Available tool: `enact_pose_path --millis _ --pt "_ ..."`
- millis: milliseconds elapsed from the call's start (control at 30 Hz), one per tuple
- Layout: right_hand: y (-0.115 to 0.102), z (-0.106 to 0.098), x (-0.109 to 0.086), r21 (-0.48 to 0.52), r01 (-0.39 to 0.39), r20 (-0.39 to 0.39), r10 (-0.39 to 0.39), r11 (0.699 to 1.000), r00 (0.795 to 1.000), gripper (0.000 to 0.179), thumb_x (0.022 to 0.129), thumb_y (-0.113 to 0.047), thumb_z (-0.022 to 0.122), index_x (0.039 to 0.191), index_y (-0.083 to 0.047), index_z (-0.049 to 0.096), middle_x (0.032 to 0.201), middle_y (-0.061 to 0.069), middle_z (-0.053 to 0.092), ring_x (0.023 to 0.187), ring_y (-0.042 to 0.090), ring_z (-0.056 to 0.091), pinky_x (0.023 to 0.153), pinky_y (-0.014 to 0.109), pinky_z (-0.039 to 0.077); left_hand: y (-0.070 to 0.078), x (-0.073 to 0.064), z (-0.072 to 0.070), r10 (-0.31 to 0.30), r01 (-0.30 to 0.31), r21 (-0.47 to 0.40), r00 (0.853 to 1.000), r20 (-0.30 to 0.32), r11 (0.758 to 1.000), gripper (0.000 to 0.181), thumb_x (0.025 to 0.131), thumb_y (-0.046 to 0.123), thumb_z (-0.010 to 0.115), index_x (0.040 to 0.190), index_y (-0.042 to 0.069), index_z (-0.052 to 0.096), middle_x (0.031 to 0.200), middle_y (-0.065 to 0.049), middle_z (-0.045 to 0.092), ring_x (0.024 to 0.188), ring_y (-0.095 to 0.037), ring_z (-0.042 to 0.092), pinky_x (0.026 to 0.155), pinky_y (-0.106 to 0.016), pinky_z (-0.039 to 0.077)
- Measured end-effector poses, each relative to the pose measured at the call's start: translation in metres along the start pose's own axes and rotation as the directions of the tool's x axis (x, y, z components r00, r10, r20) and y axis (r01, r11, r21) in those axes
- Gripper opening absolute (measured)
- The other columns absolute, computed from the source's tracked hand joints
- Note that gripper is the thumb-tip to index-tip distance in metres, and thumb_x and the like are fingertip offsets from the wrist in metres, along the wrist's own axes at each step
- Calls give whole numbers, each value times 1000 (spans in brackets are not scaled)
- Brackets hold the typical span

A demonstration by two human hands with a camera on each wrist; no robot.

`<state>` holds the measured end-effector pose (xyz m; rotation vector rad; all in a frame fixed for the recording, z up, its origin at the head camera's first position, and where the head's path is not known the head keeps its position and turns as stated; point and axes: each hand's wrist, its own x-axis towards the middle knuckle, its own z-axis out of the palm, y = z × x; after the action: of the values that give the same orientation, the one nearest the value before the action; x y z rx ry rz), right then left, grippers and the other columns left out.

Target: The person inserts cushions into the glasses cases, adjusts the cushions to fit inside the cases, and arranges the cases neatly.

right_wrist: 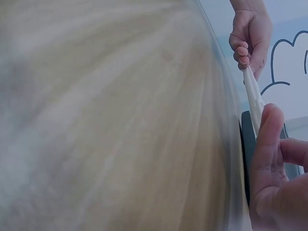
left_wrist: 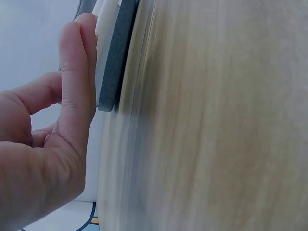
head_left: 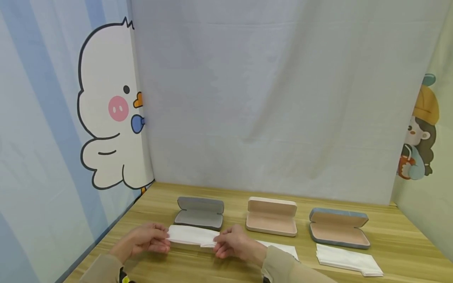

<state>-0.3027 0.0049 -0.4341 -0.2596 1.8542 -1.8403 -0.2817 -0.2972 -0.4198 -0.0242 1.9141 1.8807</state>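
Observation:
Between my two hands a folded white cloth (head_left: 192, 235) is stretched flat, lifted off the table in front of the grey glasses case (head_left: 199, 217). My left hand (head_left: 146, 240) pinches its left end, and my right hand (head_left: 235, 244) pinches the right end. In the right wrist view the cloth (right_wrist: 254, 98) runs taut from one hand to the other, beside the dark edge of the case. The grey case stands open with its lid tilted back. The left wrist view shows the left fingers (left_wrist: 74, 72) near the case's dark side (left_wrist: 115, 62).
An open cream glasses case (head_left: 271, 223) with a pink lining stands in the middle, and an open blue one (head_left: 339, 232) to its right. Folded white cloths lie before them, one (head_left: 283, 248) partly behind my right arm, another (head_left: 348, 260) at right. Curtains enclose the wooden table (head_left: 170, 271).

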Motion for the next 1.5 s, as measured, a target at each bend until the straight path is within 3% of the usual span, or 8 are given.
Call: enact_pose_path --millis 600,767,1167,1500 --pt "-11 -9 10 -14 3 20 -3 1000 1000 6 89 -2 60 86 3 62 56 0 64 45 4 60 44 14 52 8 10 -5 20 -21 10 1000 8 1000 21 94 2 54 112 -5 45 75 -7 72 71 -15 72 68 -24 62" --pt "-14 -11 14 6 -2 36 1 1000 999 6 90 -1 58 86 3 62 56 0 63 46 3 60 45 14 53 10 14 -6 16 -16 16 1000 -3 1000 32 95 3 54 121 -10 40 76 -7 72 71 -15 72 68 -24 62" --pt "-17 -17 27 14 7 -6 -7 1000 1000 8 90 1 57 89 7 62 58 1 64 48 5 61 46 15 54 17 26 -8 42 -42 29 999 -13 999 34 96 4 52 123 -12 37 79 -7 73 72 -14 72 69 -23 62" --pt "-23 -18 40 28 6 -54 -5 1000 999 15 89 2 58 97 13 62 58 2 64 48 6 62 46 16 54 21 36 -11 72 -72 1 997 -39 997 23 96 2 51 115 -7 41 77 -7 72 72 -14 72 68 -23 62"
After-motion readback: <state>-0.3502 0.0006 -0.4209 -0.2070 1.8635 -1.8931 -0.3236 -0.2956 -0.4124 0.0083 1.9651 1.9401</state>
